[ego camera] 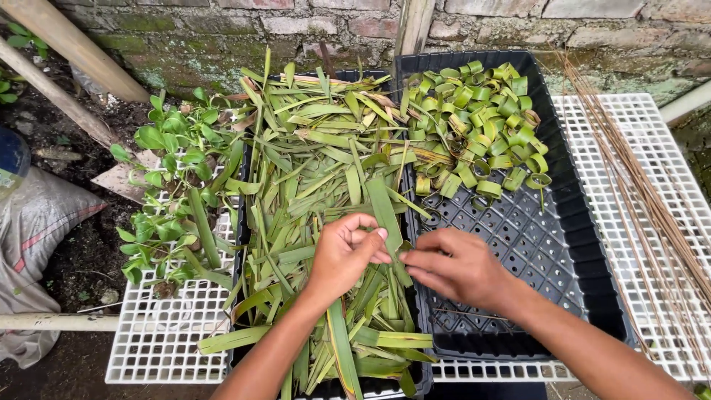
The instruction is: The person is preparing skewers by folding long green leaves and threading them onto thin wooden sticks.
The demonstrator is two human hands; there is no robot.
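At lower centre, a left hand (pixel 342 255) and right hand (pixel 455 267) meet, each grip pinched on one long green leaf strip (pixel 385 211) above a black tray (pixel 585 244) on the white grid worktop (pixel 159 337). Cut leaves (pixel 311 155) fill the middle; rolled leaf rings (pixel 478 118) lie upper right.

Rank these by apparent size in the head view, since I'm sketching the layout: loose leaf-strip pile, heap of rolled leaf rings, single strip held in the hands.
1. Loose leaf-strip pile, largest.
2. Heap of rolled leaf rings.
3. Held strip, pinched by left hand and right hand, smallest.
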